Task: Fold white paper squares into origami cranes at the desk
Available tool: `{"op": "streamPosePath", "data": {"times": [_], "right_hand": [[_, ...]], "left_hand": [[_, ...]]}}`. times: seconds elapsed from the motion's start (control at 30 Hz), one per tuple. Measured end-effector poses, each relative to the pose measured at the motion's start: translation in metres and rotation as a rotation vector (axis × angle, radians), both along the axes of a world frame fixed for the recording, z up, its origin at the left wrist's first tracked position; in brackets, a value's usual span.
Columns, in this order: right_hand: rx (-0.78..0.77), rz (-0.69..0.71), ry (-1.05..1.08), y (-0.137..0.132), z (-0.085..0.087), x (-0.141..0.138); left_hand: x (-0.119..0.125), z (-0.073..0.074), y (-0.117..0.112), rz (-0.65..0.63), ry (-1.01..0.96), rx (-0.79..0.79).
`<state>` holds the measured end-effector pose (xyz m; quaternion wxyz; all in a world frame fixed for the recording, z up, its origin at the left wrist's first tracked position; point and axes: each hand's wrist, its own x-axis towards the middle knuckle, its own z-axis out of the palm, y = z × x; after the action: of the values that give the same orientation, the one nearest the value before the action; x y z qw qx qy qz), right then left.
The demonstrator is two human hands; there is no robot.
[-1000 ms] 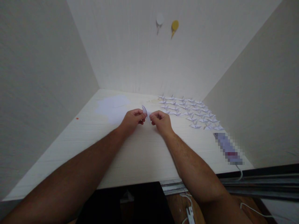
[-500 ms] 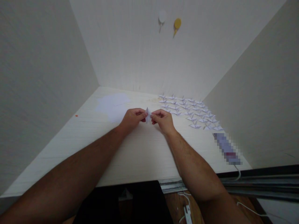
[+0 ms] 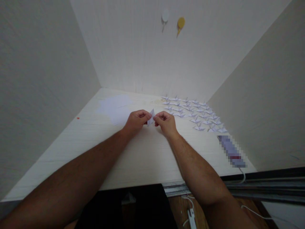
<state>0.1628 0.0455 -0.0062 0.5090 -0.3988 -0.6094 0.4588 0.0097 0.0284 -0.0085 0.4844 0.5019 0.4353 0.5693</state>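
Between my two hands, above the middle of the white table, is a small piece of folded white paper (image 3: 151,117), its pointed tip up. My left hand (image 3: 138,120) pinches its left side between thumb and fingers. On the other side, my right hand (image 3: 166,121) is closed, thumb and fingertips pinching the paper's right edge. The fine folds are too small to make out. Several finished white paper cranes (image 3: 195,111) stand in rows to the right, beyond my right hand. Loose white paper sheets (image 3: 114,108) lie flat to the left, partly behind my left hand.
A blurred-out phone-like device (image 3: 231,151) with a white cable (image 3: 243,176) lies at the table's right front. Walls enclose the table (image 3: 138,162) on three sides. A white hook (image 3: 165,16) and a yellow hook (image 3: 181,23) are on the back wall. Below is a power strip (image 3: 191,218).
The folded paper has turned between my fingers, so a broader face shows and its tip leans right. Both hands stay in nearly the same place.
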Motion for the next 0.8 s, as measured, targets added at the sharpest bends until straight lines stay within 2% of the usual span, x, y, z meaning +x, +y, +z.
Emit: {"op": "streamPosePath", "data": {"times": [0.27,0.47,0.8], "right_hand": [[0.033,-0.022,-0.079,-0.001,0.003,0.002],[0.027,-0.055,-0.011,-0.001,0.002,0.0],[-0.082,0.112,0.15,0.006,-0.008,0.002]], "left_hand": [[-0.002,0.002,-0.001,-0.053,-0.003,-0.026],[0.002,-0.002,-0.001,-0.037,-0.085,-0.034],[0.002,-0.001,0.001,0.045,-0.118,-0.043]]}}
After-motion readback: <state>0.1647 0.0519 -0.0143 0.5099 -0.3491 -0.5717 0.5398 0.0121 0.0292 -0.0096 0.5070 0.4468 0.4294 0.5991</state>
